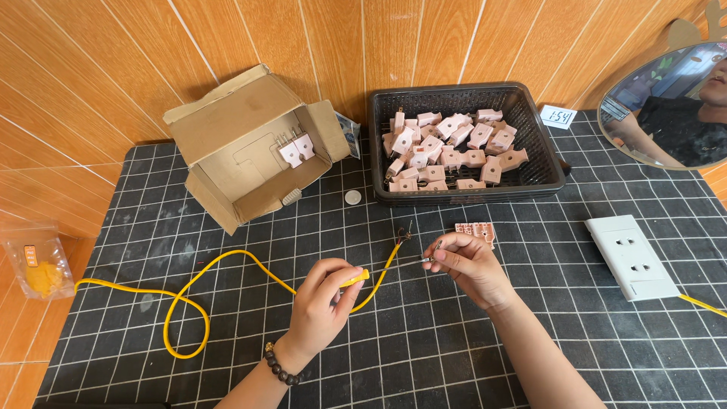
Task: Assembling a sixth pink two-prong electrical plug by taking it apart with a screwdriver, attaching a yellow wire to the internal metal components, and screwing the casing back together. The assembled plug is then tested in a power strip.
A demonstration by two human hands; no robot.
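Observation:
My left hand (322, 303), with a bead bracelet on the wrist, pinches a yellow cable (189, 291) close to its stripped end. The cable loops across the gridded black mat (454, 348) to the left. My right hand (469, 265) holds a small metal part (429, 257) between its fingertips, right at the cable's bare wire ends (404, 235). A pink plug half (477, 230) lies on the mat just behind my right hand.
A black basket (541, 178) of several pink plugs stands at the back. An open cardboard box (242, 151) with two plugs lies at back left. A white wall socket (632, 257) sits right, a coin (353, 198) near the basket, a round mirror (666, 106) far right.

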